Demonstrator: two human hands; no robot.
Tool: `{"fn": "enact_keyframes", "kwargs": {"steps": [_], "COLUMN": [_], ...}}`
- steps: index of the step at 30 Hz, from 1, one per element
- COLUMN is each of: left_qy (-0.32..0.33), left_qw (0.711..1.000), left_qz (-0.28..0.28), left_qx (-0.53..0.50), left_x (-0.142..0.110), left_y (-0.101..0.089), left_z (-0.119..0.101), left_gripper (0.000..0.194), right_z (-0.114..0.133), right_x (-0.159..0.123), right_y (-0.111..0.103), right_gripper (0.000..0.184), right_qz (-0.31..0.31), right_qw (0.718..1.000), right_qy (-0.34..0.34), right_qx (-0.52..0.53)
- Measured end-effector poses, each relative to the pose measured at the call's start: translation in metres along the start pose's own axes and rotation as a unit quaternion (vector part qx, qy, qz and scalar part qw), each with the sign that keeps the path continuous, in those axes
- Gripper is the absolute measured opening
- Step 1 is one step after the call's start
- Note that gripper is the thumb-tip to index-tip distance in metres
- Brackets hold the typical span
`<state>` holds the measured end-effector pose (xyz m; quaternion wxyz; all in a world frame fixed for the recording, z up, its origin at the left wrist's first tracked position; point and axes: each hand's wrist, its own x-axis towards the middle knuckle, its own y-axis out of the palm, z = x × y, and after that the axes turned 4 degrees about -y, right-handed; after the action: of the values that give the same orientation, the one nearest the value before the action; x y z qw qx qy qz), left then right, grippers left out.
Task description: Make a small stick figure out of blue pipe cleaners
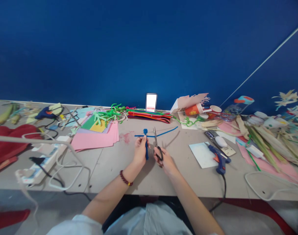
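Observation:
My left hand (140, 151) is closed around a blue pipe cleaner piece (146, 150), whose top ends in a small bundled knob and whose lower part hangs below the fingers. A long blue strand (168, 131) stretches sideways from near that knob, out to the right. In my right hand (165, 160) is a pair of scissors (156, 138) with dark handles, pointing up and away. The blades lie close to the blue strand; whether they touch it I cannot tell.
Behind the hands lies a bundle of coloured pipe cleaners (149, 117). Pink paper sheets (95, 138) and a white power strip (44, 161) are to the left. On the right are a blue glue gun (220, 158), a phone (224, 147), and paper cups (194, 110).

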<state>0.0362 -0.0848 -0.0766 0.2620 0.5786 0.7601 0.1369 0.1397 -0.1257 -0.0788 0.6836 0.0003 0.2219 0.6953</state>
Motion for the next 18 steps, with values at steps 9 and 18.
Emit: {"fn": "enact_keyframes", "kwargs": {"steps": [9,18], "left_qy": [-0.003,-0.014], "left_qw": [1.000,1.000], "left_qz": [0.001,0.004], "left_qx": [-0.003,-0.012], "left_x": [-0.0011,-0.0027], "left_y": [0.0012,0.0022], "left_z": [-0.0007,-0.0025], "left_gripper": [0.036,0.037], "right_z": [-0.0017,-0.0081], "right_x": [0.0004,0.0051], "right_y": [0.0002,-0.0035], "right_gripper": [0.048,0.048], "right_qz": [-0.008,-0.009], "right_qw": [1.000,1.000], "right_qy": [-0.011,-0.004], "right_qx": [0.000,-0.020]}}
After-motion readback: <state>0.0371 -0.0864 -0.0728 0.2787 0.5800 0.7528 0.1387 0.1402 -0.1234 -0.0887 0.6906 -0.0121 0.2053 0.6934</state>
